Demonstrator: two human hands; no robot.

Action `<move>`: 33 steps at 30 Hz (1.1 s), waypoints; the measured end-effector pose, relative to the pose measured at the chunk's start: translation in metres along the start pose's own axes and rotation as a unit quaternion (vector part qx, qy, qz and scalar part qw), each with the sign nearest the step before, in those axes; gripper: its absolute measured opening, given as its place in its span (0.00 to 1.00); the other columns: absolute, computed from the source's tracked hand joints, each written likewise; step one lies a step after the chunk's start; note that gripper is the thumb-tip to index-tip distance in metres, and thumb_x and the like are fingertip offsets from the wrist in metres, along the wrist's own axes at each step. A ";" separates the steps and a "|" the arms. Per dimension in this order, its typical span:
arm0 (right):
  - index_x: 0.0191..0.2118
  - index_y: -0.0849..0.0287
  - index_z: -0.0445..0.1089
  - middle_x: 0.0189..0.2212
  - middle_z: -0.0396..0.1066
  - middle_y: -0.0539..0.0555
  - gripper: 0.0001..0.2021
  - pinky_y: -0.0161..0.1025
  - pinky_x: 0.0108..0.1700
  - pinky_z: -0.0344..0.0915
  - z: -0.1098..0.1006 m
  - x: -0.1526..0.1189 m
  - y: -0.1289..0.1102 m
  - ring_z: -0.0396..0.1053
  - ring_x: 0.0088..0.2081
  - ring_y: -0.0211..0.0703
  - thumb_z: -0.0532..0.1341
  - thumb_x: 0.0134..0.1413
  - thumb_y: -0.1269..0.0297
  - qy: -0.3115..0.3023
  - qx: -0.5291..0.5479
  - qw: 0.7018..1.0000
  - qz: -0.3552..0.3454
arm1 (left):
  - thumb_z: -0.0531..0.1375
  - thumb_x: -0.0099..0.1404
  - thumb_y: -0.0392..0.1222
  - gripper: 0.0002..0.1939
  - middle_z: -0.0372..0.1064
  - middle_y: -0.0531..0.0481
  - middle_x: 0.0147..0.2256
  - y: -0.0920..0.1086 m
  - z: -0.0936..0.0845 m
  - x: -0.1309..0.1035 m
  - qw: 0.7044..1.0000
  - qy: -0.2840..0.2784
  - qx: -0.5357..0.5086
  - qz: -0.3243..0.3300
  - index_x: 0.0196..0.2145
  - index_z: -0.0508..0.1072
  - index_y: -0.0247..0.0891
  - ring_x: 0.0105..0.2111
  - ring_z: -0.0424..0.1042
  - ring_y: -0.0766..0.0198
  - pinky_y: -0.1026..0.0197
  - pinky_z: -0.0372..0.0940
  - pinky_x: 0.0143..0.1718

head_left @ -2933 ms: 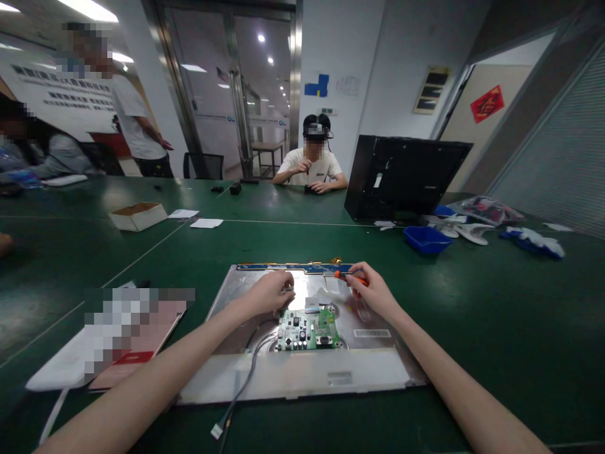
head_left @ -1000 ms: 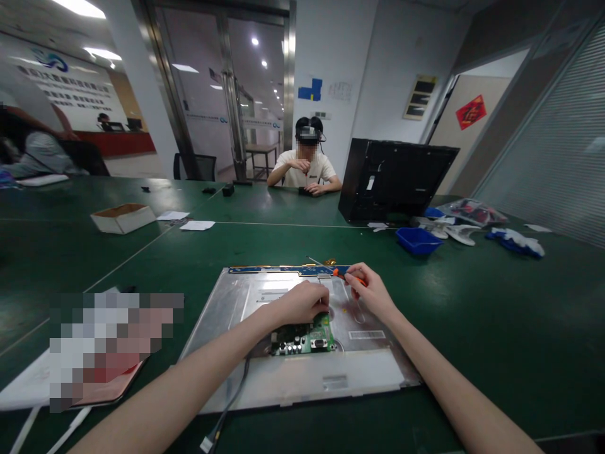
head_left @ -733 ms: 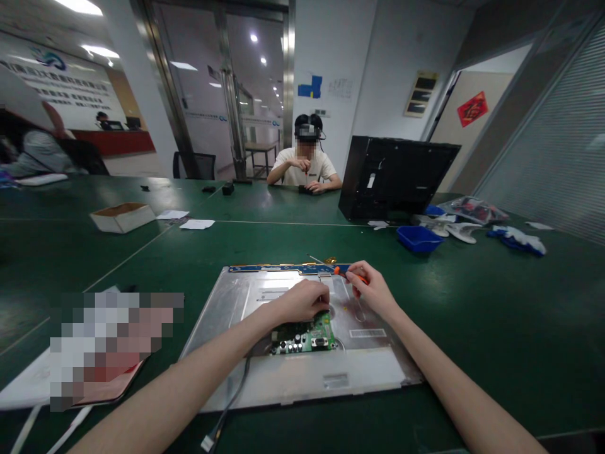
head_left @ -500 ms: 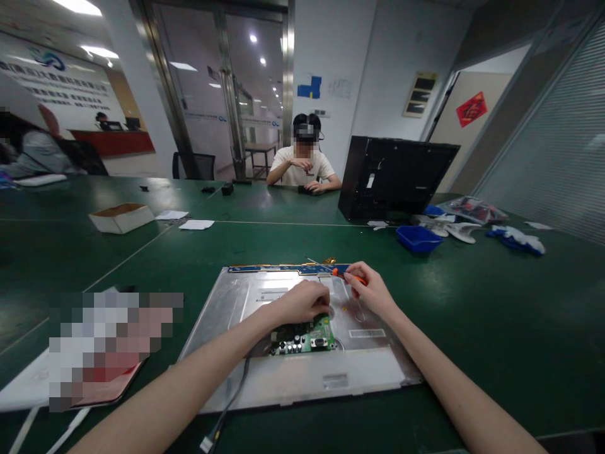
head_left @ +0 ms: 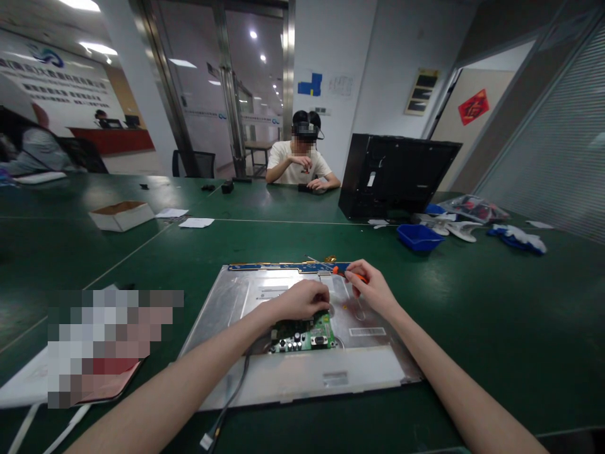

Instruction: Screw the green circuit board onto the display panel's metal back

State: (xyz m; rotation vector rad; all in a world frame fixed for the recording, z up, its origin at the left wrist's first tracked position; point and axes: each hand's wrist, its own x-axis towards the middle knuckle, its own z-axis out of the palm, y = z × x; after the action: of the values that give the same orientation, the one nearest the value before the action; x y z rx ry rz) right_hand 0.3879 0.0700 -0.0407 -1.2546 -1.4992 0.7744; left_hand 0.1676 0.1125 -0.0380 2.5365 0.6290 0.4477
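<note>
A silver metal panel [head_left: 302, 378] lies flat on the green table, with a blue circuit strip [head_left: 278, 268] along its far edge. Over the green circuit board [head_left: 309, 340] near the panel's middle is my left hand [head_left: 305, 299], its fingers closed at the board's far edge; what they pinch is hidden. My right hand [head_left: 371, 285] holds an orange-handled screwdriver [head_left: 339, 270] at the panel's far right, its thin shaft pointing left across the blue strip. A dark cable [head_left: 239, 384] runs from the board over the panel's near edge to a white connector.
Beyond the panel stand a black monitor [head_left: 397, 176] and a blue tray [head_left: 420, 237], with gloves [head_left: 516, 239] to the right. An open box [head_left: 121, 217] and papers lie at left, above a partly blurred pink item [head_left: 113, 384]. A person [head_left: 302, 157] sits opposite.
The view has shifted very slightly. Both my hands, the screwdriver and the panel keep nearly the same places.
</note>
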 end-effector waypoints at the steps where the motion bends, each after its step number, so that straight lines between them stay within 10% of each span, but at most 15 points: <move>1: 0.37 0.55 0.66 0.25 0.71 0.46 0.14 0.34 0.21 0.58 0.000 0.000 -0.001 0.63 0.18 0.34 0.64 0.54 0.51 0.002 0.006 1.000 0.003 | 0.63 0.63 0.36 0.03 0.71 0.51 0.28 0.000 0.000 0.000 1.000 0.000 -0.018 -0.008 0.33 0.76 0.34 0.27 0.66 0.65 0.67 0.56 0.30; 16: 0.37 0.55 0.65 0.24 0.66 0.42 0.27 0.29 0.19 0.57 -0.004 0.007 -0.013 0.58 0.19 0.29 0.76 0.30 0.57 0.127 0.229 0.962 0.072 | 0.66 0.60 0.37 0.04 0.75 0.49 0.30 -0.004 -0.004 0.000 0.988 -0.017 -0.152 -0.020 0.33 0.78 0.33 0.30 0.71 0.65 0.67 0.61 0.33; 33: 0.36 0.52 0.59 0.22 0.62 0.42 0.23 0.29 0.18 0.60 0.018 0.019 -0.044 0.62 0.20 0.33 0.71 0.42 0.49 0.162 0.281 0.944 0.053 | 0.65 0.62 0.39 0.06 0.77 0.48 0.32 -0.006 -0.010 -0.002 0.992 -0.040 -0.116 -0.019 0.35 0.80 0.33 0.32 0.73 0.63 0.66 0.62 0.35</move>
State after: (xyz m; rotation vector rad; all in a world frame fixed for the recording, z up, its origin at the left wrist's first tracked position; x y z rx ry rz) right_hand 0.3569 0.0790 -0.0013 -0.9680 -0.8620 0.9329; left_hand 0.1600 0.1204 -0.0335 2.3065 0.5592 0.3795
